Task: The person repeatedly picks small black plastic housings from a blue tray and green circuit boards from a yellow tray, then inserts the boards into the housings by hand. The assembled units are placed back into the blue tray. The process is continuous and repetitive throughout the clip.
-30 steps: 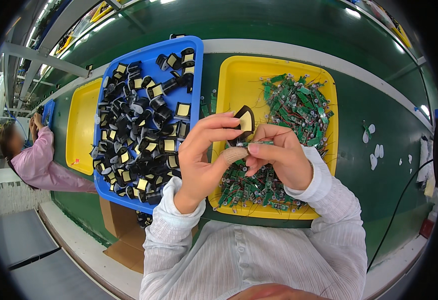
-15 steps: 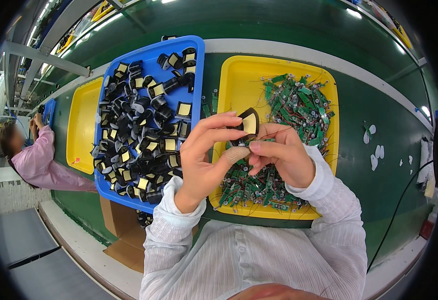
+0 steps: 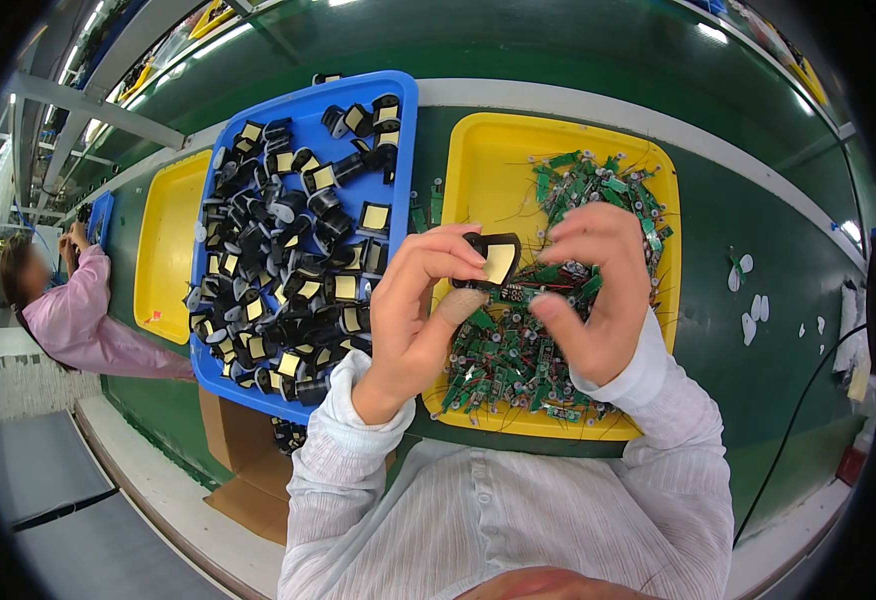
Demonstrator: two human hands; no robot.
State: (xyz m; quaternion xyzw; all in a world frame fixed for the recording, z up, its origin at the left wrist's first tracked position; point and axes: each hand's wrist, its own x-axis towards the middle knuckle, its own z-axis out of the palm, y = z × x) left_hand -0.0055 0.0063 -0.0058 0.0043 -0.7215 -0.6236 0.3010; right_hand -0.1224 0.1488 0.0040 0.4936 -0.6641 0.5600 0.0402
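Between the fingertips and thumb of my left hand (image 3: pixel 423 300) is a black plastic part (image 3: pixel 499 258) with a pale yellow pad facing up. The thumb of that hand has a tan covering on it. My right hand (image 3: pixel 598 290) is off the part, slightly blurred, with thumb and fingers spread apart over the yellow tray (image 3: pixel 488 135). Below both hands lie many small green circuit boards (image 3: pixel 503 365) with thin wires and little round grey pieces. Left of my hands, a blue tray (image 3: pixel 405 130) bears a heap of similar black parts (image 3: pixel 288 205) with yellow pads.
A second yellow tray (image 3: pixel 163 240) stands beyond the blue one, near a co-worker in a pink sleeve (image 3: pixel 73 300). Small white pieces (image 3: pixel 753 315) lie on the green table (image 3: pixel 718 220) at right, by a black cable (image 3: pixel 793 410). Below the blue tray is a cardboard box (image 3: pixel 243 470).
My right hand has let go of the black part and moved right, its fingers opening. The part has turned slightly in my left hand.
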